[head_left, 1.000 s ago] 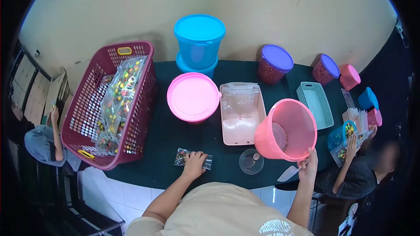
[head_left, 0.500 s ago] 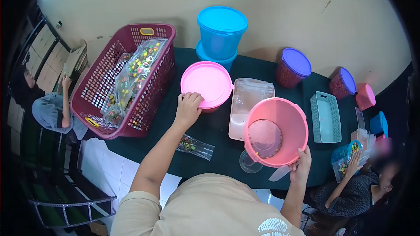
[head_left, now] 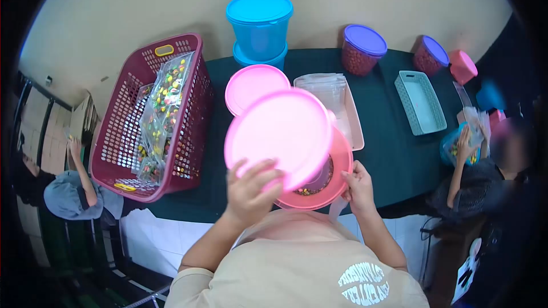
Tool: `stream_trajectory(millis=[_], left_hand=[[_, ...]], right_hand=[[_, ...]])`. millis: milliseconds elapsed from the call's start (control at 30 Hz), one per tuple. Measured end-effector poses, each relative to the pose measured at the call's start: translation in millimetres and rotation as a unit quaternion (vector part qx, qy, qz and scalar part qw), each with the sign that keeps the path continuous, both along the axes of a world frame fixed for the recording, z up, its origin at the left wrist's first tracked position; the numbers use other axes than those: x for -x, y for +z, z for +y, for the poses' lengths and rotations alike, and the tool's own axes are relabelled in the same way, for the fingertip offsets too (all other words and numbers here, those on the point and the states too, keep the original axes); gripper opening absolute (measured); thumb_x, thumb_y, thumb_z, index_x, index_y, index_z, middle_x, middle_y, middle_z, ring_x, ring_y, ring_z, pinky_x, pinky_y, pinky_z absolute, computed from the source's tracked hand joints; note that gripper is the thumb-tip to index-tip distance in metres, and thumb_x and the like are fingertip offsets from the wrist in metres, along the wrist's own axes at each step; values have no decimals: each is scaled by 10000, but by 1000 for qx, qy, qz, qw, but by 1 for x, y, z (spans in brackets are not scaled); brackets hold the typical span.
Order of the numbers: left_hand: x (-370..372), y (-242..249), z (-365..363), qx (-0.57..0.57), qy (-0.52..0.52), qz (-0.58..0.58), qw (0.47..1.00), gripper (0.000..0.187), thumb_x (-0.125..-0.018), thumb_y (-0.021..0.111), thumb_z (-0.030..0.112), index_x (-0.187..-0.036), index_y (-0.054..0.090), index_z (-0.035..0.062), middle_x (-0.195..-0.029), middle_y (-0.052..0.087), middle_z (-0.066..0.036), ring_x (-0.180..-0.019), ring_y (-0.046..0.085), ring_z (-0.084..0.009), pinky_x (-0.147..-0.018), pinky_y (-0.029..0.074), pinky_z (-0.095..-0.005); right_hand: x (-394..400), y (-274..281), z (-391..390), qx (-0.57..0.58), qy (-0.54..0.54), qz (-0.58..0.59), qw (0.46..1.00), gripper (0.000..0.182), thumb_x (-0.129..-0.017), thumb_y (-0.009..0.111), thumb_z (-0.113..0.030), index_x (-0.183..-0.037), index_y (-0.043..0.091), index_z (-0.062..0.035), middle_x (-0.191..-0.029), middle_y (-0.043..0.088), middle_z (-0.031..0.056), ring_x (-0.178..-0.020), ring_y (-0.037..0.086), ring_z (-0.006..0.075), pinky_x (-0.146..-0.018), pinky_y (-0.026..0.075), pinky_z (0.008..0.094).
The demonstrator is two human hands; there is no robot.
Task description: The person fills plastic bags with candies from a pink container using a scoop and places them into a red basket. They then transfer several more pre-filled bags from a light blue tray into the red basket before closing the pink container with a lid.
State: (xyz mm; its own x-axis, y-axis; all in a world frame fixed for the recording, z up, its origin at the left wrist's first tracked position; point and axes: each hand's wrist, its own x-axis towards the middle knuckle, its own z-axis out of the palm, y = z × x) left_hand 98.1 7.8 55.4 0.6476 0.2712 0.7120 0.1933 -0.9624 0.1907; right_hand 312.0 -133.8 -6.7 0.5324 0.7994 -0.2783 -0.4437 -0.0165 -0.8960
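My left hand (head_left: 255, 189) grips a round pink lid (head_left: 279, 137), held tilted above the table and partly over an open pink tub (head_left: 341, 162). The lid hides much of the tub's opening. Small colourful pieces show at the tub's bottom. My right hand (head_left: 359, 187) holds the tub's right rim, with a clear strip just below the fingers. Behind the raised lid, another pink lid (head_left: 257, 86) lies at the back left. Beside the tub, a pale pink tray (head_left: 355, 131) carries clear plastic bags (head_left: 322, 86).
A maroon basket (head_left: 191, 154) with candy-filled bags (head_left: 165, 102) stands left. Blue tubs (head_left: 260, 31), purple-lidded jars (head_left: 363, 51) and a pale green basket (head_left: 422, 105) are farther back and right. One person (head_left: 77, 194) is at left, another (head_left: 468, 179) at right.
My left hand has lifted a pink lid and brought it right, over the tub. The tub in my right hand has moved left and nearer my body. The view has shifted.
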Motion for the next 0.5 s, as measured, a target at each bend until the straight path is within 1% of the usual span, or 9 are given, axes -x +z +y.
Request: stream_trajectory(millis=[67,100,133,200,267,300,367,433,500], left_hand=[[6,-17,-8,36,-38,53,997,132,-736,630,56,-803,608,168,-978,667,22,-1025,617,-165,-1004,298,-432],[11,-28,-11,32,-46,52,997,132,-736,630,56,-803,608,168,-978,667,22,-1025,617,-165,-1004,298,-432],[16,-39,-13,30,-54,59,996,111,-738,642,83,-799,618,173,-980,665,37,-1033,613,-150,-1008,294,-425],[27,-54,-11,32,-72,70,994,90,-741,654,111,-794,629,179,-981,663,52,-1041,608,-136,-1012,291,-418],[38,-63,-15,32,-136,81,987,99,-737,683,174,-826,639,182,-1000,658,53,-1055,603,-141,-1020,283,-409],[41,-66,-15,24,-159,90,983,128,-732,698,211,-844,643,182,-1031,652,48,-1071,596,-146,-1022,281,-416],[45,-70,-16,13,-173,102,980,140,-733,699,213,-856,644,179,-1046,648,47,-1079,592,-148,-1020,283,-416],[48,-68,-14,-3,-191,115,975,152,-733,701,215,-869,645,176,-1060,644,45,-1087,589,-150,-1019,285,-417],[50,-66,-13,0,-207,106,973,186,-734,709,217,-903,645,171,-1076,640,47,-1089,585,-155,-1007,295,-419]], right_hand=[[20,-15,4,-7,-17,13,1000,149,-881,605,-111,-856,459,-91,-556,508,-7,-347,362,32,-324,271,184],[30,-22,5,-7,-41,35,999,152,-882,604,-110,-853,456,-92,-553,502,-13,-346,359,31,-325,271,184],[40,-28,6,-6,-65,57,996,154,-884,602,-110,-850,453,-93,-550,496,-19,-345,357,30,-326,271,183],[56,-39,5,-8,-82,46,996,150,-901,583,-133,-847,448,-95,-555,492,-28,-352,361,27,-327,272,185],[68,-43,1,-17,-110,35,993,129,-922,553,-154,-862,456,-94,-565,491,-37,-361,367,23,-326,273,187],[73,-39,0,-14,-119,36,992,73,-936,516,-146,-918,485,-82,-573,490,-36,-365,368,23,-325,269,186],[83,-36,-4,1,-140,48,989,62,-939,505,-139,-949,497,-78,-573,488,-36,-363,365,25,-324,268,185],[91,-35,-10,11,-166,61,984,70,-942,495,-131,-980,508,-74,-572,485,-36,-360,363,27,-324,268,184],[101,-37,-21,-2,-154,81,985,99,-950,479,-139,-1017,513,-74,-573,487,-31,-358,363,31,-323,267,185]])
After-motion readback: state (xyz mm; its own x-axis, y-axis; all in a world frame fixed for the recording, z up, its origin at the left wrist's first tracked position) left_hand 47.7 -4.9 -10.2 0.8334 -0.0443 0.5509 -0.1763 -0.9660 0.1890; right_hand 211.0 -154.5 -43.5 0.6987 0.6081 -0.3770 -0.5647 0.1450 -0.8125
